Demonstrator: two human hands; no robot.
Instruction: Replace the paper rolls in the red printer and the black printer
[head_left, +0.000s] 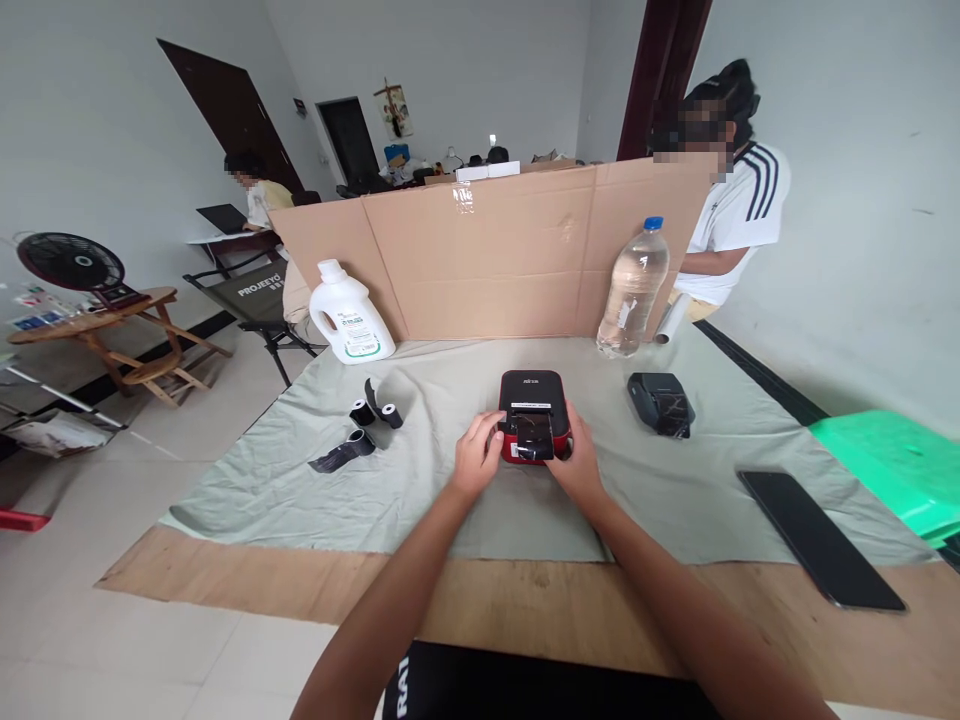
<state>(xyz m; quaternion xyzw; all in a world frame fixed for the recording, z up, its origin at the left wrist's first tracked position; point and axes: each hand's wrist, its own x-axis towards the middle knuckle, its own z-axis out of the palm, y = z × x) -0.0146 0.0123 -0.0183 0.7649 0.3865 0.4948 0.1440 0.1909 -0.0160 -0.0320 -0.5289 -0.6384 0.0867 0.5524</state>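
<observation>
A small black-and-red thermal printer (531, 392) sits on the cloth straight ahead of me. From its slot a glossy black strip (535, 438) curls down over the front. My left hand (477, 452) grips the printer's left side, fingers bent against it. Along the right side my right hand (576, 455) holds the casing, its thumb at the front corner near the strip. The fingertips on the far sides are partly hidden. To the left lie several black paper rolls (361, 412) with loose ends. Over on the right is a second, dark printer (651, 400) with a black strip.
A cardboard panel (480, 260) stands behind the cloth (435, 520), with a white jug (349, 315) and a water bottle (634, 290) before it. A dark tablet (817, 540) lies at the right edge, near a green plastic stool (892, 465). Two people sit beyond.
</observation>
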